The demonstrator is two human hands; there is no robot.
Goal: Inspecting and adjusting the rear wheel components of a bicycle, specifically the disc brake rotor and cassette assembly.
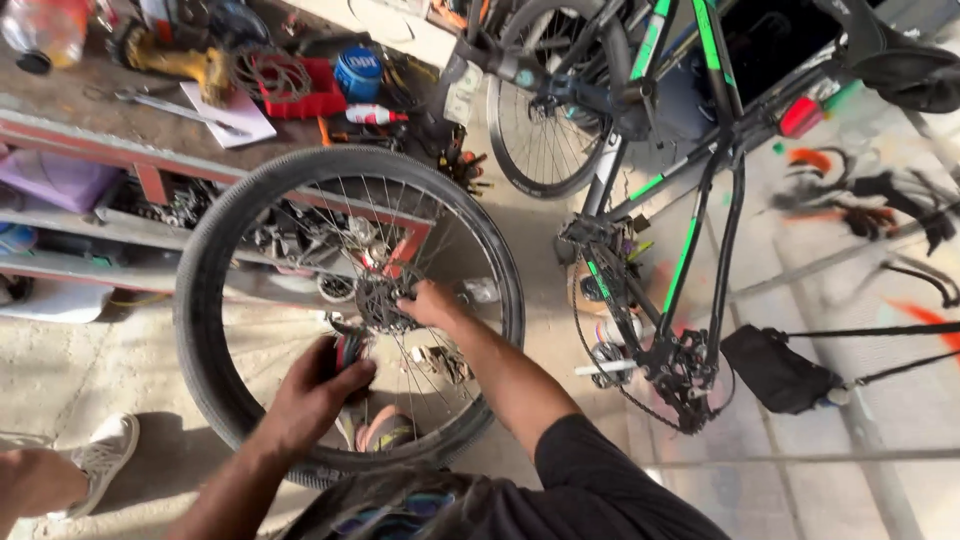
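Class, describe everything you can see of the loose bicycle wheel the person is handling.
The bicycle wheel stands upright on the concrete floor beside the workbench, off its bike. It has a black knobbly tyre, thin metal spokes and a dark sprocket cluster at the hub. The right hand grips the hub; the left hand reaches through the spokes holding a small dark object.

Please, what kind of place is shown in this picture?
Probably a bicycle repair workshop: a loose wheel is being handled, a black and green bicycle stands nearby, and a cluttered workbench holds tools.
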